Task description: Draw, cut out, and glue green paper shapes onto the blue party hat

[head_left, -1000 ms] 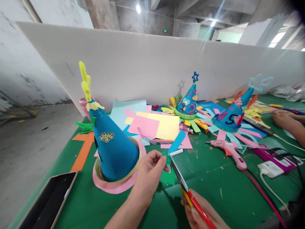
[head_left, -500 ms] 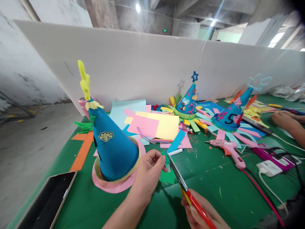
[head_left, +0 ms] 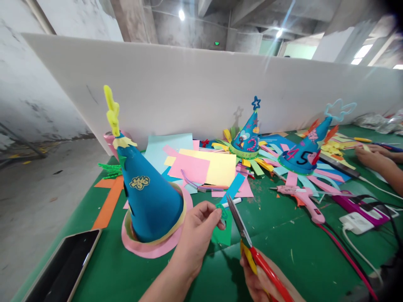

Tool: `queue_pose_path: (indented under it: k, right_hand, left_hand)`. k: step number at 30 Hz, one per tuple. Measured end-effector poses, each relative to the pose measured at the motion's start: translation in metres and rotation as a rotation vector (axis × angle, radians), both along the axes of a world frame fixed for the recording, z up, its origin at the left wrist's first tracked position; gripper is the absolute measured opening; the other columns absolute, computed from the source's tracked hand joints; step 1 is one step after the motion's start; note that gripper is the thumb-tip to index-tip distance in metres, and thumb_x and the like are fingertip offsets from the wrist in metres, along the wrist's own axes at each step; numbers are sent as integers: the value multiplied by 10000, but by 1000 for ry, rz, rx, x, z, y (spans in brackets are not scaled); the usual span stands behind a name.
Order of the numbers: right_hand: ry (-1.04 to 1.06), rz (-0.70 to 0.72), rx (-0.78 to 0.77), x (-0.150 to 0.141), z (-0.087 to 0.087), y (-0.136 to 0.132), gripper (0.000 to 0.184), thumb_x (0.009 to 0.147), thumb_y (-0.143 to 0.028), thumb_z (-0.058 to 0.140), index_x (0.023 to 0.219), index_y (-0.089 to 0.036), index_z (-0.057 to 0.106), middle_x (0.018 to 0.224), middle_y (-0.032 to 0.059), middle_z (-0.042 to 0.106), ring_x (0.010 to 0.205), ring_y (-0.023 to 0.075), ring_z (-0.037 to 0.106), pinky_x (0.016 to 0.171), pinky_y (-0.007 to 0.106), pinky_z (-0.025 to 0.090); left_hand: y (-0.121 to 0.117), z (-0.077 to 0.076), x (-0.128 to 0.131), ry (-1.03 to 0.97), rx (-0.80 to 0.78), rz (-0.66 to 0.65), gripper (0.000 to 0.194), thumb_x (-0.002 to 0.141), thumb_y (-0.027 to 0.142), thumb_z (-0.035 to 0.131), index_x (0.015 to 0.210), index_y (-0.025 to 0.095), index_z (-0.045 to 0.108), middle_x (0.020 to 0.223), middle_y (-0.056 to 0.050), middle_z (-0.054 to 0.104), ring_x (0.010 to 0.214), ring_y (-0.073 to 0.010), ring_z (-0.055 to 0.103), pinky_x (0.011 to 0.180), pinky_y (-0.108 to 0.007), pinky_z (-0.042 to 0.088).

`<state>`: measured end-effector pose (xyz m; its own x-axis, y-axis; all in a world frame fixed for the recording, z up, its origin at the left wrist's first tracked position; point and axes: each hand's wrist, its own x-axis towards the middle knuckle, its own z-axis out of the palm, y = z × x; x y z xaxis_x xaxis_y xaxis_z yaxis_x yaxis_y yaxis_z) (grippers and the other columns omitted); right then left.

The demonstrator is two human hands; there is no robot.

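Note:
Between thumb and fingers, my left hand (head_left: 201, 230) pinches a small green paper cutout (head_left: 222, 212) with dark lines drawn on it. My right hand (head_left: 262, 272) is wrapped round red and yellow-handled scissors (head_left: 241, 222). Their blades are slightly parted and point up and away, just right of the cutout, not touching it. Below the cutout a green paper piece (head_left: 226, 233) lies on the table. Left of my left hand stands a blue cone hat (head_left: 151, 193) with a pink brim, a yellow decoration at its tip and a cream cutout on its side.
Coloured paper sheets (head_left: 217, 165) lie behind my hands, near a white marker (head_left: 233, 202). A pink glue gun (head_left: 302, 197) and its cord lie right. Two decorated hats, one with a star (head_left: 247, 134), stand farther back. A phone (head_left: 63, 266) lies front left. Another person's hands (head_left: 378, 161) are far right.
The scissors have drawn back to the right from the green cutout, and their blades have opened a little. My left hand keeps its pinch, almost in place.

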<state>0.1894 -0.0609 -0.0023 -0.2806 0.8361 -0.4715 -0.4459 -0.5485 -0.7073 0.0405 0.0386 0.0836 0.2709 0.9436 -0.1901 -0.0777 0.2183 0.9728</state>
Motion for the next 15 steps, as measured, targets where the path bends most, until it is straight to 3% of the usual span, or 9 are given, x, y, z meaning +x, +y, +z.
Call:
queue_pose_path:
  k: [5,8,12,15]
  right_hand:
    - [36,171,80,-1,-22,9,563,567,-683,601,797,-177,509,479,-89,353,377,42,314,372,173,234]
    - [-8,121,179,-6,-17,3,589,565,-696,592,822,-173,509,517,-80,370,406,28,275,392,165,202]
    - [-35,53,199,-9,-9,-4,563,600,-673,591,848,-172,523,564,-67,388,452,30,273,430,162,216]
    - [-25,96,180,-8,-16,0,572,548,-676,623,807,-177,516,512,-88,362,407,23,267,382,153,193]
  left_hand:
    - [0,-1,-1,-111,-60,19,192,728,255,602,599,168,490,535,45,507,584,-110,516,607,-230,344]
    - [1,0,-1,-149,-73,46,186,706,260,627,606,163,503,565,43,514,613,-122,547,660,-244,361]
    - [1,0,-1,-178,-69,66,186,678,267,647,602,164,513,578,37,514,619,-135,553,668,-255,373]
    - [1,-1,-1,-161,-47,64,188,678,268,644,588,164,517,571,29,515,614,-137,540,656,-256,373]
